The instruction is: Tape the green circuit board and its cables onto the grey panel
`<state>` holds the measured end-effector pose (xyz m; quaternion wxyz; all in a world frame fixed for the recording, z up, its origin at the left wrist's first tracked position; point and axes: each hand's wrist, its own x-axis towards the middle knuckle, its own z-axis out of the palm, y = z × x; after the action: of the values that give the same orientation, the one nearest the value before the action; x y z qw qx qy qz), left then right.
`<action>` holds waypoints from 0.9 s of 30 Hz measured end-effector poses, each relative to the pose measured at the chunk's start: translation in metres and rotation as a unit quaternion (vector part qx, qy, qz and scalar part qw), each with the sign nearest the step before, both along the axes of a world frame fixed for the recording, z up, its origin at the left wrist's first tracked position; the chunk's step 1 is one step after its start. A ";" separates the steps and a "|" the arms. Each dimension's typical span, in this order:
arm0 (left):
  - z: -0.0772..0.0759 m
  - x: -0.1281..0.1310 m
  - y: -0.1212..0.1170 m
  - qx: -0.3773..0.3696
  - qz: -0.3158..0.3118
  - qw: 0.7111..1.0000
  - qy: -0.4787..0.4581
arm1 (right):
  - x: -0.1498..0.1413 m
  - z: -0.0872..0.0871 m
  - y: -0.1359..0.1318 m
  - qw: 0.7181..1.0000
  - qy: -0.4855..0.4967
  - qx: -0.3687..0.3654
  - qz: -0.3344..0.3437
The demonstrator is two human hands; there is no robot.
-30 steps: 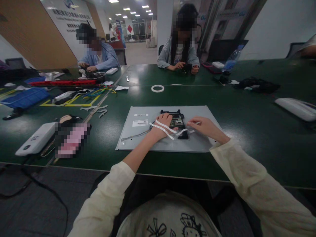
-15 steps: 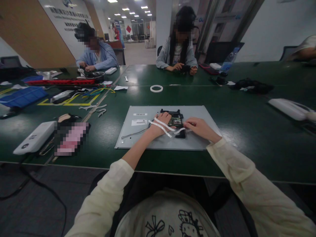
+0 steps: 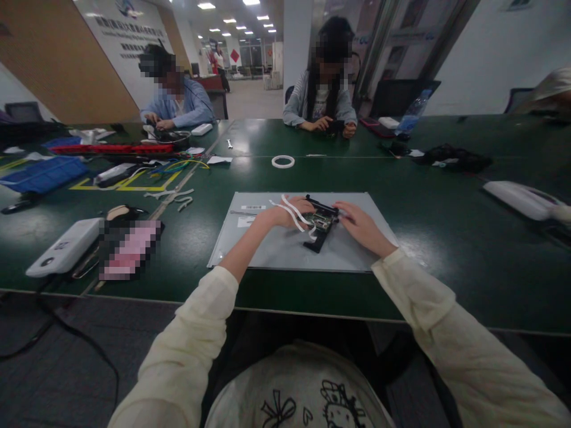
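Observation:
A circuit board (image 3: pixel 322 222) in a black plastic frame (image 3: pixel 316 244) lies tilted over a pale grey panel (image 3: pixel 250 255). My left hand (image 3: pixel 289 213) grips its left and upper side, the fingertips partly hidden. White tape strips (image 3: pixel 298 219) stretch across the back of that hand and over the board's left part. My right hand (image 3: pixel 359 226) holds the frame's right edge near the top corner, thumb and fingers around it. A thin grey cable (image 3: pixel 243 213) runs left from beneath my left hand, past a white label (image 3: pixel 246 222) on the panel.
A roll of white tape (image 3: pixel 283 161) lies beyond the panel on the green table (image 3: pixel 187 249). To the left are loose tape pieces (image 3: pixel 169 194), a white power bank (image 3: pixel 66 246), a pink phone (image 3: pixel 134 249) and a blue tray (image 3: pixel 42 175). Two people (image 3: pixel 176 101) sit across.
The board and its frame have turned clockwise under my hands. My left hand has shifted slightly up, and the cable has swung upward. My right-hand fingers have moved up along the frame's edge.

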<state>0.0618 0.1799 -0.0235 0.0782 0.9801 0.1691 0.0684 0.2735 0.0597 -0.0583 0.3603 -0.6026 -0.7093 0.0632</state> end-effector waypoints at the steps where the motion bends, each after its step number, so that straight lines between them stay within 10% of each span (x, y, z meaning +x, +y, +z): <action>1: -0.001 -0.001 0.001 -0.005 -0.016 1.000 0.003 | -0.001 -0.002 0.000 1.000 -0.023 -0.006 0.019; 14: -0.015 -0.023 -0.009 -0.008 0.068 0.980 -0.188 | -0.002 0.006 -0.004 0.985 -0.172 -0.008 -0.012; 27: 0.006 -0.017 -0.042 0.010 0.189 0.975 -0.116 | 0.004 0.001 -0.011 0.959 -0.246 -0.035 -0.135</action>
<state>0.0448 0.1382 -0.0172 0.0737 0.9163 0.3406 0.1973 0.2778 0.0488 -0.0577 0.1590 -0.7015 -0.6857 -0.1112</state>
